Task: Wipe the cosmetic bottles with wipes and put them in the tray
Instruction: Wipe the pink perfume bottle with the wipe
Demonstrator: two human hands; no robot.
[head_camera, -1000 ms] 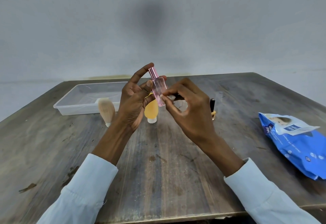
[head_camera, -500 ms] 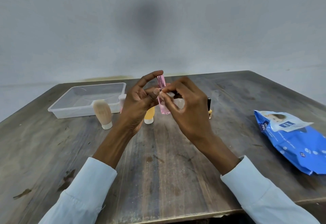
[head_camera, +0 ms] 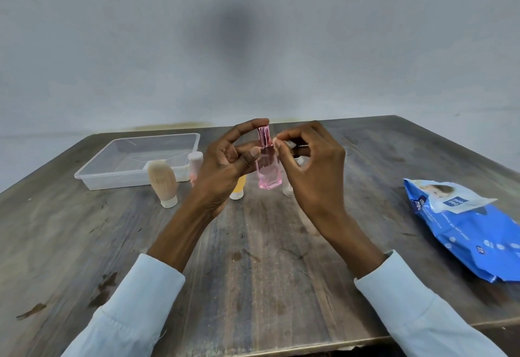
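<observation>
— Nearest the camera, what shows?

— Two pale blue sleeves [head_camera: 135, 309] reaching over the worn wooden bench [head_camera: 253, 286], forearms bare past the cuffs.

— And the hands?

— Both are raised above the middle of the bench. The left hand [head_camera: 225, 171] grips the pink bottle [head_camera: 268, 165] upright, thumb against its side and forefinger arched over the pink cap. The right hand [head_camera: 312, 171] has its fingers [head_camera: 277, 145] curled, pinching at the bottle's neck from the right; something small and white shows between them, too small to tell what.

— What lies to the right?

— A blue wipes pack [head_camera: 472, 227], flat on the bench, well apart from the hands.

— Farther back?

— Just behind the hands stands an orange bottle [head_camera: 239, 188] on a white cap, mostly hidden. Left of it is a beige bottle [head_camera: 162, 181], also cap down, and a small pale pink bottle [head_camera: 195, 164] touching or just beside the tray. The clear plastic tray [head_camera: 121, 185] sits far left. A white item behind the right hand is largely hidden.
</observation>
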